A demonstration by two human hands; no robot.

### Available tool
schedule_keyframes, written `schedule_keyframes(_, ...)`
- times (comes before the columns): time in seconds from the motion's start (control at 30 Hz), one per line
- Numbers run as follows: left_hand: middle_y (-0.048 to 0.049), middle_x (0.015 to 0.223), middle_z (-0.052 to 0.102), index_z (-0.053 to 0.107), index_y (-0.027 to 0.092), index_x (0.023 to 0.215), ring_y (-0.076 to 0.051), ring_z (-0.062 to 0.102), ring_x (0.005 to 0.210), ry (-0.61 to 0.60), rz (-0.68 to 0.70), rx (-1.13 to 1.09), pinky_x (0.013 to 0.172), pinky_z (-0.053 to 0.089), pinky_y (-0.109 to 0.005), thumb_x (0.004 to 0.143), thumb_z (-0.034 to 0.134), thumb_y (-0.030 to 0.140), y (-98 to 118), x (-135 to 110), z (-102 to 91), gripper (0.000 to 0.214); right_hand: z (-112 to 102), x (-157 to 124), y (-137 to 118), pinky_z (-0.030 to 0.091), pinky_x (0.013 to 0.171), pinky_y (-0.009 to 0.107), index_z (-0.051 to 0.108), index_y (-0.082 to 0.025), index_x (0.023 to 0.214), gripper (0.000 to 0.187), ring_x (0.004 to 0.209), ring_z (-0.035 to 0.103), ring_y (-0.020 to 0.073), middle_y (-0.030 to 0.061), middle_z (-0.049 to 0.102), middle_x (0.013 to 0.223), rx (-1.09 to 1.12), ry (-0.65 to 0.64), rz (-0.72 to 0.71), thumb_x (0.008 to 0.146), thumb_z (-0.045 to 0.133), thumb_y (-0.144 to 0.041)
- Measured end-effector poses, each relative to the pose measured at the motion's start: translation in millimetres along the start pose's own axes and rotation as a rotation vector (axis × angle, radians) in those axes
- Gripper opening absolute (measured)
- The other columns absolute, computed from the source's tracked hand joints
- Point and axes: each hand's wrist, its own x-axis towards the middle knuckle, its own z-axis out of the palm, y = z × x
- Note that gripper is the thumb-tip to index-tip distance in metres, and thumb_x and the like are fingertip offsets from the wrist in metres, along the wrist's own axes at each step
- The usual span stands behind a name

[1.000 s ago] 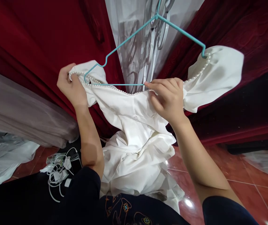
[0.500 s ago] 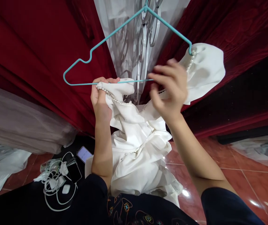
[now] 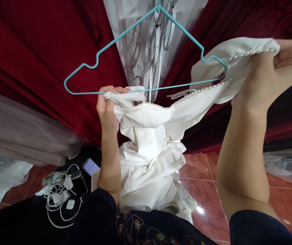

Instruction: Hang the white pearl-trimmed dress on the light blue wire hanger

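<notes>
A white dress (image 3: 146,139) with a pearl-beaded neckline and small buttons hangs down in front of me. Above it is a turquoise hanger (image 3: 126,32), whose right end sits inside the dress's right sleeve opening. My left hand (image 3: 107,105) is closed on the beaded edge at the left, fingers over the hanger's lower bar. Far to the right, my right hand (image 3: 271,75) grips the other beaded edge and stretches that sleeve outward. Its fingertips are partly hidden by the fabric. The hanger's left end is bare.
Red curtains (image 3: 46,51) hang on both sides, with a grey-white metal frame (image 3: 156,51) between them. At lower left lie white cables (image 3: 59,204), a lit phone (image 3: 91,166) and a dark phone (image 3: 80,187) on a black surface. Red tiles (image 3: 199,187) cover the floor.
My right hand has moved right and taken hold of the beaded edge, pulling the sleeve out past the hanger's right end. The neckline is now stretched straighter. My left hand has barely moved.
</notes>
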Motion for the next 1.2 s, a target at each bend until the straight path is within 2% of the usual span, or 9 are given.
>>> schedule_keyframes(0.13,-0.006,0.102,0.073,0.053,0.026,0.1,-0.031,0.074,0.122,0.027,-0.018,0.066,0.112,0.058,-0.048,0.101,0.067,0.066,-4,-1,-0.1,0.042,-16,-34,-8,0.041,0.069,0.036,0.072,-0.018,0.084,0.03,0.069,0.056,0.0174,0.0047,0.063,0.076,-0.068,-0.056,0.07,0.086,0.084,-0.045)
schedule_keyframes(0.3,-0.0072,0.106,0.074,0.053,0.026,0.101,-0.033,0.071,0.127,0.04,-0.034,0.124,0.113,0.058,-0.048,0.099,0.065,0.073,-4,2,-3.3,0.049,-31,-73,-51,0.031,0.066,0.036,0.064,-0.023,0.088,0.036,0.061,0.033,0.0136,-0.0017,0.043,0.066,-0.199,-0.457,0.253,0.092,0.072,-0.057)
schedule_keyframes(0.5,-0.0064,0.103,0.074,0.055,0.025,0.1,-0.032,0.072,0.127,0.022,-0.038,0.078,0.117,0.056,-0.048,0.1,0.069,0.065,-5,-1,-3.7,0.043,-18,-78,-11,0.035,0.062,0.036,0.049,-0.026,0.085,0.04,0.064,0.042,0.016,0.0033,0.048,0.074,-0.189,-0.13,0.315,0.09,0.057,-0.064)
schedule_keyframes(0.63,-0.0059,0.106,0.075,0.056,0.026,0.1,-0.029,0.073,0.122,0.041,-0.061,0.08,0.114,0.058,-0.046,0.101,0.067,0.06,-10,-3,-1.7,0.036,-17,-98,-15,0.033,0.055,0.032,0.051,-0.027,0.085,0.036,0.058,0.042,0.0147,0.0024,0.053,0.068,-0.125,-0.242,0.443,0.083,0.061,-0.061)
schedule_keyframes(0.73,-0.0052,0.104,0.075,0.056,0.027,0.099,-0.027,0.074,0.114,0.041,-0.068,0.052,0.109,0.06,-0.044,0.099,0.068,0.057,-14,-3,0.0,0.032,-20,-102,-53,0.038,0.056,0.034,0.068,-0.026,0.088,0.027,0.06,0.051,0.0167,0.0059,0.066,0.075,-0.136,-0.399,0.322,0.085,0.068,-0.052)
schedule_keyframes(0.83,-0.0048,0.103,0.074,0.055,0.027,0.098,-0.027,0.074,0.114,0.037,-0.076,0.006,0.109,0.059,-0.044,0.098,0.069,0.055,-15,-3,2.3,0.031,-13,-91,-89,0.05,0.066,0.04,0.077,-0.027,0.098,0.028,0.067,0.062,0.0207,0.0091,0.075,0.084,-0.185,-0.576,-0.007,0.098,0.057,-0.046)
schedule_keyframes(0.93,-0.0049,0.105,0.074,0.054,0.027,0.099,-0.028,0.074,0.118,0.045,-0.1,0.013,0.108,0.058,-0.045,0.097,0.07,0.057,-14,-5,5.5,0.034,8,-82,-108,0.058,0.081,0.047,0.079,-0.026,0.106,0.024,0.087,0.071,0.0259,0.0127,0.075,0.098,-0.161,-0.514,-0.171,0.1,0.061,-0.041)
schedule_keyframes(1.07,-0.0042,0.107,0.076,0.055,0.027,0.099,-0.026,0.075,0.114,0.027,-0.076,-0.007,0.11,0.058,-0.044,0.1,0.067,0.053,-15,-10,10.0,0.028,32,-86,-114,0.058,0.097,0.053,0.078,-0.028,0.112,0.025,0.111,0.07,0.0297,0.0143,0.072,0.116,-0.163,-0.59,-0.16,0.104,0.055,-0.036)
schedule_keyframes(1.2,-0.0038,0.112,0.079,0.062,0.027,0.102,-0.025,0.075,0.118,0.001,-0.084,-0.024,0.109,0.058,-0.042,0.103,0.064,0.045,-19,-14,9.0,0.018,36,-93,-108,0.059,0.093,0.051,0.074,-0.027,0.12,0.03,0.103,0.073,0.0273,0.0085,0.075,0.109,-0.102,-0.651,-0.02,0.107,0.049,-0.037)
